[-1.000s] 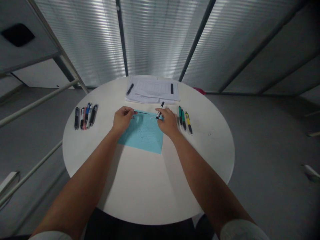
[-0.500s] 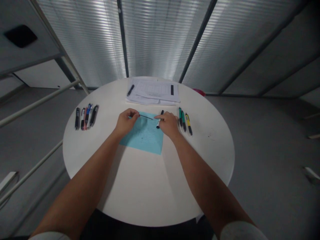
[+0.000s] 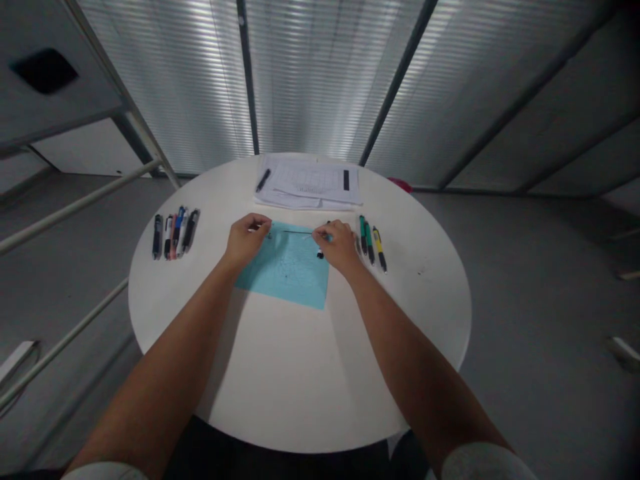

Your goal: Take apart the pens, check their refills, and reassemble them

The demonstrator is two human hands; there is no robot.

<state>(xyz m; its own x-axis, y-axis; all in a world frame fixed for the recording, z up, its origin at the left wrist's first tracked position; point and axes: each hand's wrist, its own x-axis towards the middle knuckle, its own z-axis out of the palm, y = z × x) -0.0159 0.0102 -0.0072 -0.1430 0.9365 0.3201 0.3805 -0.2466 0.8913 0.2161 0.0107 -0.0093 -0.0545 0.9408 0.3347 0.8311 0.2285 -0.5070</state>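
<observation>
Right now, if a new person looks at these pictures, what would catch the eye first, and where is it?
The light-blue sheet stands out first, lying in the middle of the round white table, with the left hand and right hand at its far edge and a thin black rod between them. Next the eye finds two groups of pens, one left and one right of the sheet. Printed papers lie near the far edge.

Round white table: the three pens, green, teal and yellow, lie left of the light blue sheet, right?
No, one fix: the head view shows the three pens, green, teal and yellow, right of the light blue sheet, not left, on the round white table.
</observation>
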